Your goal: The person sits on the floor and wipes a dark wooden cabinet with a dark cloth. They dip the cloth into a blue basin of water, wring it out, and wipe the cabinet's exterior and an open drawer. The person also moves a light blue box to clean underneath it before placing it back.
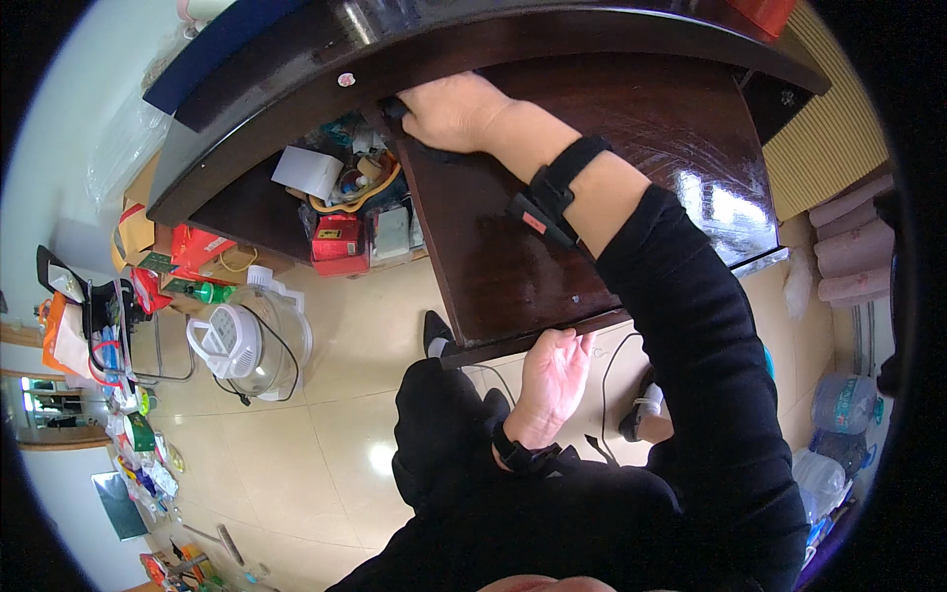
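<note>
A dark brown pull-out desk tray (pixel 510 244) extends toward me from under the desktop. My right hand (pixel 459 115) reaches across to the tray's far left corner, under the front edge of the desktop (pixel 473 48). Its fingers are curled down by a small black thing (pixel 394 108); the fingertips are hidden, so a grip on it cannot be told. Below, my left hand (pixel 551 377) is turned palm up, with its fingers hooked under the tray's near edge. Both wrists wear black straps.
Left of the tray, a shelf holds a white box (pixel 307 170), a red box (pixel 339 240) and loose items. A white appliance with a glass bowl (pixel 255 340) stands on the tiled floor. Cables (pixel 610 377) lie below the tray. Large plastic bottles (pixel 843 403) stand at the right.
</note>
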`<state>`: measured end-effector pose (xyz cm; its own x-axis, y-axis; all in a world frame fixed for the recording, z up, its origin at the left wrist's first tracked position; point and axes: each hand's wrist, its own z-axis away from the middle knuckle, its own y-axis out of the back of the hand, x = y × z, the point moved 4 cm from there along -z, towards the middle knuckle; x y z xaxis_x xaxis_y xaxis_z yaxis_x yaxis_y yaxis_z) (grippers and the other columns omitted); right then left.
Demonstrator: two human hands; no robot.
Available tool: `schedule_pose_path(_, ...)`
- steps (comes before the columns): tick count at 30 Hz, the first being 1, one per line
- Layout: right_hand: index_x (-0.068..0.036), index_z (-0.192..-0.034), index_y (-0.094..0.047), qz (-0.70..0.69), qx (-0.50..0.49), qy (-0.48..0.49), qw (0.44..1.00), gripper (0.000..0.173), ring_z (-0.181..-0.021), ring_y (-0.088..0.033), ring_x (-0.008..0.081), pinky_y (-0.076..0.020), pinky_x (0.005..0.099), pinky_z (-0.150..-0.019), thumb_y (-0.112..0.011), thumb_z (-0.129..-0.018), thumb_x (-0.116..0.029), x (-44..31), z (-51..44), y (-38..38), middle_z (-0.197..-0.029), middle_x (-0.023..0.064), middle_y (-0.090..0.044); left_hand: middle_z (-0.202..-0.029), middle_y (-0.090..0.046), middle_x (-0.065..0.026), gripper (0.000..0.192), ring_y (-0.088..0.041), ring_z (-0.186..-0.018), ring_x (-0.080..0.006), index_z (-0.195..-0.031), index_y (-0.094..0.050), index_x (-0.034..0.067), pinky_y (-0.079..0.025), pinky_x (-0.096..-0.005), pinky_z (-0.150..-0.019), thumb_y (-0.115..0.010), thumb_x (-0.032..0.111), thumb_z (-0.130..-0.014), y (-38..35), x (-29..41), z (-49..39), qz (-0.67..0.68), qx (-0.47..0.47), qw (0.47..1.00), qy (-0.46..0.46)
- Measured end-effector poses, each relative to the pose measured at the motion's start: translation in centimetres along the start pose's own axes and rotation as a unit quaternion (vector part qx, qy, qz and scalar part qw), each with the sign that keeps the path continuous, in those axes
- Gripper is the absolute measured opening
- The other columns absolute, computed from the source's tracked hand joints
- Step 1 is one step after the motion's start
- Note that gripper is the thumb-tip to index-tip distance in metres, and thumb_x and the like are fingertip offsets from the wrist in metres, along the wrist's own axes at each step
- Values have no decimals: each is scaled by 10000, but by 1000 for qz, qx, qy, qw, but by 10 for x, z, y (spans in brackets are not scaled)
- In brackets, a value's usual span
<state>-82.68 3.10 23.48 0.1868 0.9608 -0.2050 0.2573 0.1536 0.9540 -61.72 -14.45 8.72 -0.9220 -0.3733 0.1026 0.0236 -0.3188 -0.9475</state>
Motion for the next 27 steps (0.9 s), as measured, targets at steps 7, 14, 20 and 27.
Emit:
schedule_pose_path(7,22,-1192,-606,10,192,190,963,417,-1289,-447,401,-382,497,-1076,-596,-818,-163,-23,60,-9,-1282,163,-546,-1230,-649,-47,365,-526,-1241,-212,-1187,-618,59,-292,-398,-1172,-598,27,-824,-3,0,1,-3,-19,1000,-1)
schedule_pose_path(14,11,-1181,-615,-26,32,300,953,358,-1329,-430,363,-374,467,-1098,-549,-861,-134,-55,137,-15,-1322,126,-536,-1154,-663,-7,238,-549,-1164,-159,-1082,-646,60,-314,-345,-1136,-597,51,-850,8,-2,-4,-14,-22,1000,14)
schedule_pose_path(20,4,-1201,-621,53,70,284,955,361,-1324,-446,337,-376,423,-1095,-486,-897,-136,-51,80,-5,-1319,133,-557,-1151,-657,-68,294,-559,-1140,-215,-1121,-611,13,-349,-398,-1146,-576,17,-829,13,-2,-6,-4,8,1000,-11)
schedule_pose_path(27,33,-1262,-594,238,155,267,921,427,-1292,-468,321,-352,411,-1108,-499,-896,-165,-54,48,0,-1365,142,-543,-1159,-641,-49,326,-556,-1142,-209,-1144,-588,31,-362,-383,-1132,-601,17,-819,8,-1,-5,18,7,1000,-2)
